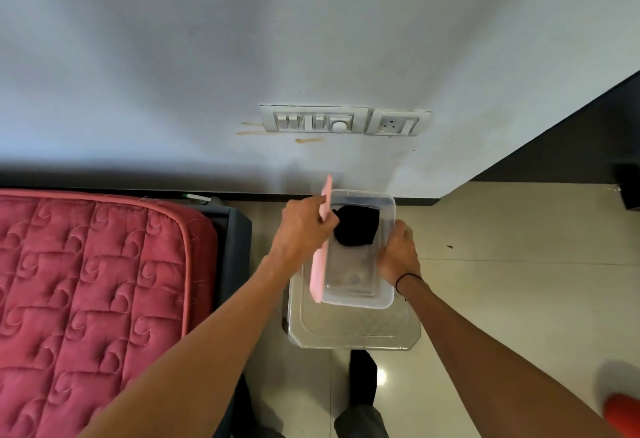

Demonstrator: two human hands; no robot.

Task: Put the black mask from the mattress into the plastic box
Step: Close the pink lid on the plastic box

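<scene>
The black mask [356,224] lies folded inside the clear plastic box [353,294], at its far end. The box rests on a steel stool [353,328]. My left hand [301,226] grips the pink lid [318,278], which stands on edge along the box's left side. My right hand [398,254] holds the box's right rim. The red quilted mattress [93,292] fills the left of the view.
A white wall with a switch panel [313,120] and a socket [398,123] stands behind the stool. Beige tiled floor [519,282] spreads to the right. A dark bed frame [235,254] edges the mattress. A red object [623,413] shows at the bottom right corner.
</scene>
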